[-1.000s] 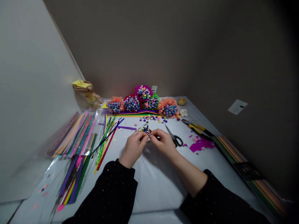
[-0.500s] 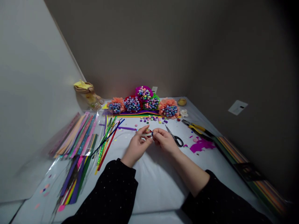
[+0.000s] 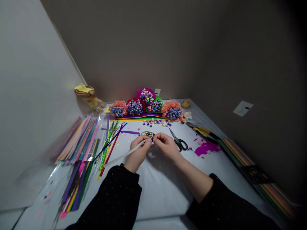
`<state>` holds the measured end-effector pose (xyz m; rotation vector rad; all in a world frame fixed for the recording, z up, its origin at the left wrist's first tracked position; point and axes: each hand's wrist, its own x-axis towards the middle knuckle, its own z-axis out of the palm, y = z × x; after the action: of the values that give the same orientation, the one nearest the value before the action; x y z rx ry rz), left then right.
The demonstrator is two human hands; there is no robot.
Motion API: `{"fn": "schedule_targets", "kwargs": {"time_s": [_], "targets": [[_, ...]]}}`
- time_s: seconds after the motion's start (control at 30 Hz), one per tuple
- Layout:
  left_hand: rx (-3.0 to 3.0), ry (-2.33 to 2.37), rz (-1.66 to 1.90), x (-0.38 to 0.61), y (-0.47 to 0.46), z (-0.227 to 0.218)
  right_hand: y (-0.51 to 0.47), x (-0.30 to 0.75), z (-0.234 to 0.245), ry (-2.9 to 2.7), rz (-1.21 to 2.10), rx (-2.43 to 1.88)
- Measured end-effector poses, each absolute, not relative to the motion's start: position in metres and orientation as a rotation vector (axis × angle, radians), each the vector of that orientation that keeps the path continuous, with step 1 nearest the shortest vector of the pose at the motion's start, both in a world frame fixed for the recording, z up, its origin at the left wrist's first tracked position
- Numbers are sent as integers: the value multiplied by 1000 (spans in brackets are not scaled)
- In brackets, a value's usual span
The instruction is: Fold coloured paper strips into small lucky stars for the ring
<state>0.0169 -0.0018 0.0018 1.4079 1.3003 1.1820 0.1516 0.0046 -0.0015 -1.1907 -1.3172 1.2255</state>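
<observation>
My left hand (image 3: 139, 152) pinches a long pale paper strip (image 3: 124, 155), whose free end trails over the wrist toward the lower left. Fingertip to fingertip with it, my right hand (image 3: 166, 146) is closed on a small dark blue piece (image 3: 152, 139); whether this joins the strip cannot be made out. Just behind the fingers lies a round dish (image 3: 142, 133) of small multicoloured pieces, partly hidden by my hands. Black-handled scissors (image 3: 179, 141) rest right of my right hand.
Tissue-paper flowers filled with tiny paper stars (image 3: 135, 107) line the back, with loose stars (image 3: 157, 122) before them. Coloured strips (image 3: 111, 143) and a plastic packet (image 3: 81, 139) lie left. Yellow-black pliers (image 3: 202, 131), magenta scraps (image 3: 206, 148) and a pack of coloured paper (image 3: 254, 175) lie right.
The pale strip now stretches out lower left across my left wrist; before, only a short piece showed between the fingers. My left fingers have curled in and lowered, uncovering more of the dish.
</observation>
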Motion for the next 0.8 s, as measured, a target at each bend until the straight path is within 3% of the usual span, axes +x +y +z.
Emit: {"fn": "schedule_targets", "kwargs": {"time_s": [0.8], "targets": [[1475,1127,1012,11,4,0,7,155,3,-1407,1182,-1205]]}}
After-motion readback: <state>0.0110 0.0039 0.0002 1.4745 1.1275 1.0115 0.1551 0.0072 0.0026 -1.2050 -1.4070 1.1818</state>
